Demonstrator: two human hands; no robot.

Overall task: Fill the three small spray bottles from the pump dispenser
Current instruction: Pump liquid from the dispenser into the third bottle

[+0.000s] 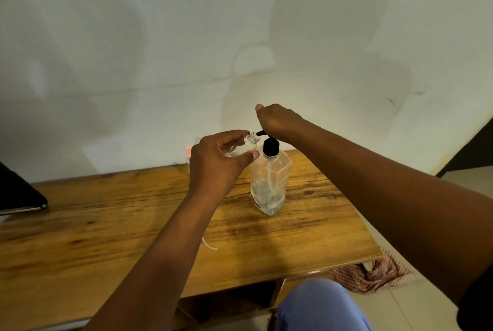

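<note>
1. Nearest us: a knee in blue fabric (320,306) and a checked cloth (370,276) on the floor, just beside the counter (106,224) edge. Neither is in play.
2. A short white strand (209,244) lies on the counter by our left forearm. We cannot tell what it is.
3. Left hand (216,162) is clamped on a small spray bottle (246,144), fingers and thumb curled round the body. The bottle is lifted off the counter and tilted so its open neck meets the spout, which is why it is held rather than stood: the spout sits higher than a standing bottle's mouth.
4. Pump dispenser (269,184) stands upright on the counter, liquid low in its base, dip tube visible. It stays planted so the press has something to push against.
5. Right hand (277,122) sits over the black pump head (270,148), fingers curled down on it; the grip itself is hidden from us. Judgement: a pump stroke, filling this bottle.
6. Behind the left hand, a pink-topped item (189,153) stands near the wall, possibly another spray bottle; mostly hidden.
7. Far left: a dark flat device (18,194) on the counter.
</note>
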